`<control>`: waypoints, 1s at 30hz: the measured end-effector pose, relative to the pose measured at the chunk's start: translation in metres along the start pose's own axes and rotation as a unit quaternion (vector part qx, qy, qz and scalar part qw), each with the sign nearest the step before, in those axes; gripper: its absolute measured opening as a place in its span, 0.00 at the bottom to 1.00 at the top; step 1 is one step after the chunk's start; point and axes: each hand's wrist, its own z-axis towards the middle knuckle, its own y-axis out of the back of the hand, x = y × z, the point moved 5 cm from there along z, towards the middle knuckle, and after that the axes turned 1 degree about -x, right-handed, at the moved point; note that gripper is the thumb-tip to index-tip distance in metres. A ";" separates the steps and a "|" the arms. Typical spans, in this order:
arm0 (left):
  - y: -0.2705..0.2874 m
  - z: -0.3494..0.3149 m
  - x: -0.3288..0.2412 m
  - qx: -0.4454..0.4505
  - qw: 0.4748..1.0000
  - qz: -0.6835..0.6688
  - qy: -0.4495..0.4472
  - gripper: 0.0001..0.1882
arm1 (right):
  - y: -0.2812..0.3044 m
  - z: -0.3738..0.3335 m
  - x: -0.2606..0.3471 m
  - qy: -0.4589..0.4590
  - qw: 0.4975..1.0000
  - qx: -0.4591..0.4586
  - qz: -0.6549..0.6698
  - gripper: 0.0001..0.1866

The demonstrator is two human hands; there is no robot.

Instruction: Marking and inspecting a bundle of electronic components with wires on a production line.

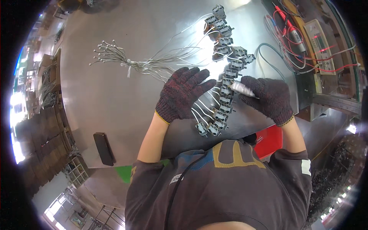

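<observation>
A row of small grey switch-like units point(226, 92) runs down the metal table, each with a thin white lead. The leads gather to the left into a bundle point(143, 66), tied with a white tie, whose metal ends point(111, 52) fan out. My left hand point(183, 92), in a dark knitted glove, lies over the leads, fingers stretched and thumb apart toward the units. In the same kind of glove, my right hand point(268, 96) is closed on a silver-wrapped tool point(242, 89). The tool points left to a unit in mid-row; I cannot tell whether its tip touches.
A black phone point(104, 148) lies near the table's left front edge. On the right stand a pale instrument box point(321, 46) with red lights and a red probe point(285, 21) with looped cables. A red bin-like object point(269, 141) shows below the front edge.
</observation>
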 end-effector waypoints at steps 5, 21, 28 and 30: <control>0.000 0.002 0.002 0.010 1.000 0.012 -0.002 0.49 | 0.001 0.005 0.000 0.024 0.999 0.019 -0.017 0.22; -0.006 0.003 0.005 0.005 1.000 0.027 -0.004 0.48 | 0.001 0.011 -0.004 0.049 0.996 0.063 -0.045 0.19; -0.003 0.005 0.005 0.012 1.000 0.001 0.014 0.47 | 0.001 0.008 -0.003 0.001 0.998 0.050 -0.042 0.21; -0.002 0.005 0.005 0.016 1.000 0.000 0.018 0.48 | 0.008 0.003 -0.001 -0.025 0.999 0.007 0.045 0.22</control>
